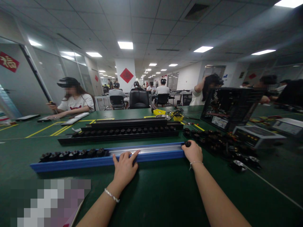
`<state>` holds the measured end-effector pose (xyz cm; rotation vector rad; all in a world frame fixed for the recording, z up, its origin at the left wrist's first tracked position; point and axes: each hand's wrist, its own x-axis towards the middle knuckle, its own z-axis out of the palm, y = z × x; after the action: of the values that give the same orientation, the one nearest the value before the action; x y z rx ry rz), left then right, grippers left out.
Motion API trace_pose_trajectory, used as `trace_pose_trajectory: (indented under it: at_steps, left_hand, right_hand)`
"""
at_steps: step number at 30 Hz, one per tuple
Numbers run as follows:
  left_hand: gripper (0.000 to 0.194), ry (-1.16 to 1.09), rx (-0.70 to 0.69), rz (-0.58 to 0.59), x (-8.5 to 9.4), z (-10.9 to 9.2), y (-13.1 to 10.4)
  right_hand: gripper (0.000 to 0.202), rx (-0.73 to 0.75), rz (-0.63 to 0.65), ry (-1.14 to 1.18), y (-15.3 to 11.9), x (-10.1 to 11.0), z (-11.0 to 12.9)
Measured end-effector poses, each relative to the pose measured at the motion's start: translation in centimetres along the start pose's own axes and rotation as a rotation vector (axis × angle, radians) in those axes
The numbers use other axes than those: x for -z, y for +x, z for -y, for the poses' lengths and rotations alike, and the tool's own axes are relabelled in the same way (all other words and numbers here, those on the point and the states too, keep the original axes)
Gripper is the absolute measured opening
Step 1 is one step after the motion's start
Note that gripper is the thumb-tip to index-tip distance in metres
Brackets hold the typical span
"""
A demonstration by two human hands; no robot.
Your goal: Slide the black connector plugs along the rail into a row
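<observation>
Steadying blue rail [151, 155] on green table [156, 192], open-plan workshop.

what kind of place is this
Probably an electronics assembly workshop: long green workbenches, a blue rail loaded with black parts, an opened computer case, and other people seated at benches.

Glossy blue plastic rail [151, 156], matt green mat [165, 189]

One blue rail [151, 156] lies near; two black rails [118, 134] lie farther. Two yellow trays [159, 112] sit far. One open computer case [228, 107] stands right.
</observation>
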<state>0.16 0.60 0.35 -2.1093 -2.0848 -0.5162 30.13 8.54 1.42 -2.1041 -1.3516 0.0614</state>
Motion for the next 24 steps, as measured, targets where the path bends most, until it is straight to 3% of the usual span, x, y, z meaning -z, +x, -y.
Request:
trace_pose_trajectory:
  at_steps: [24]
  left_hand:
    - [0.052,0.021,-0.017,-0.016,-0.1,0.1,0.0]
  right_hand:
    - [0.053,-0.069,-0.024,0.18,1.6,-0.4,-1.9]
